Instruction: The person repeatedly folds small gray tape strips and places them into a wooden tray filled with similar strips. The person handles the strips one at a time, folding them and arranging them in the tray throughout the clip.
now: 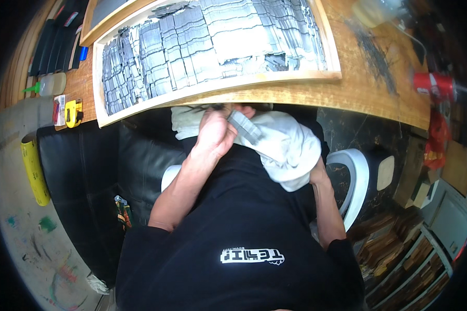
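Note:
Below the table's near edge, my left hand (216,129) is closed at one end of a small grey rectangular block (245,127). The block lies slanted against a white cloth (290,147) bunched over my lap. My right hand (317,174) goes in under the cloth from the right; only its wrist side shows and its fingers are hidden. A bit of skin shows beyond the block, and I cannot tell which hand it belongs to. Above my hands, a wood-framed panel (213,85) covered in rows of grey, black and white pieces lies on the table.
The wooden table (368,98) bears a yellow tape measure-like tool (73,114), a glue bottle (52,84) and a red can (433,86). A black sofa (78,171) stands left, a white chair arm (355,181) right. Wood pieces (399,254) fill a rack at lower right.

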